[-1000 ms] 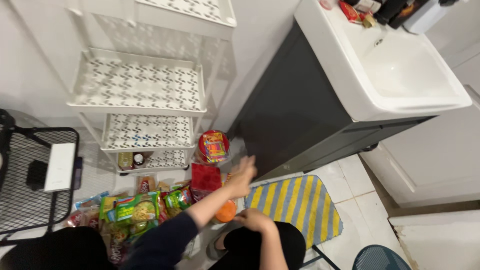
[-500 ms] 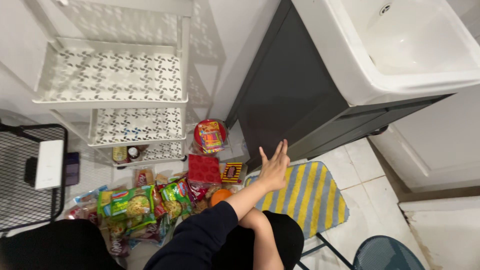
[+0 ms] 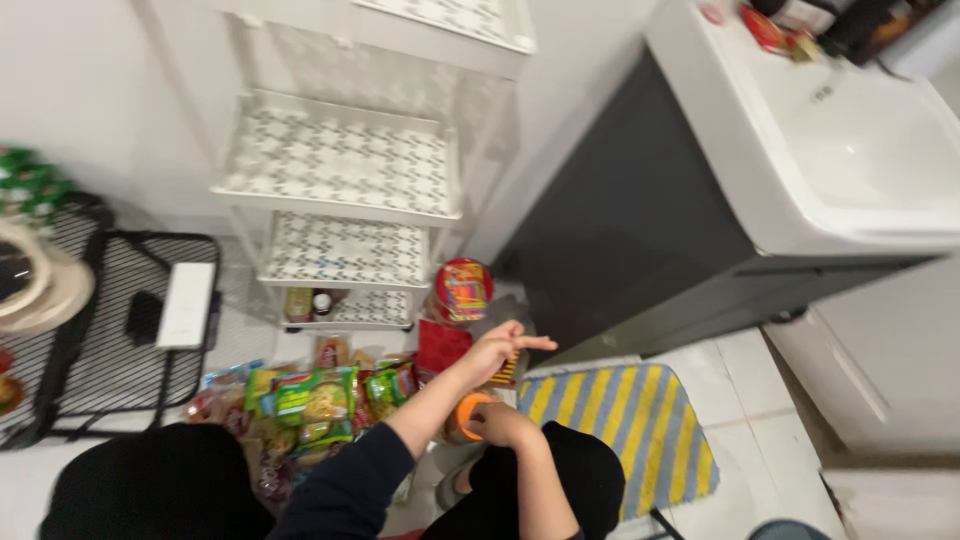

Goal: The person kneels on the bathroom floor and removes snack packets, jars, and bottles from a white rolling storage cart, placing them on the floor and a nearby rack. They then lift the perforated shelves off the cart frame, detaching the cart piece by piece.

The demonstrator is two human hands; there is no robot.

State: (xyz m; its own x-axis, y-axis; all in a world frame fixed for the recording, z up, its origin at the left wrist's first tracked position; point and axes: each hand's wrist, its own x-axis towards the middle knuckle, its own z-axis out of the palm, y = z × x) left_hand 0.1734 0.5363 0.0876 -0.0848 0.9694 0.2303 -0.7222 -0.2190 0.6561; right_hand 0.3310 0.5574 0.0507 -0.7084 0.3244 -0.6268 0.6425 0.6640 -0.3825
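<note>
1. The jar [image 3: 462, 418] with the orange lid sits low in front of me on the floor [image 3: 740, 370], between my knees and the near edge of the pile of snack packets [image 3: 310, 400].
2. My right hand [image 3: 505, 425] is curled over the jar's right side and grips it; the fingers are wrapped, not spread.
3. My left hand [image 3: 497, 347] hovers above and beyond the jar, holding nothing. The fingers are extended and slightly fanned, pointing right toward the dark cabinet [image 3: 640, 250].
4. Orientation: the jar appears to stand roughly upright, lid end up toward me, so its long axis runs floor to camera. My hand hides the body, so I cannot tell the exact tilt.
5. Step in hand, as I judge it: the jar is secured by one hand while the free hand is over the goods on the floor.
6. Next move calls for: a firm hold on the jar body, and a clear path past the red round tub [image 3: 460, 290] and the flat red packet [image 3: 440, 345] just beyond it.
7. Surroundings: the white shelf rack [image 3: 340, 160] stands at the far edge of the floor space, with two small bottles [image 3: 308, 303] on its lowest tier. The striped mat [image 3: 640, 420] lies to the right of my knees.
</note>
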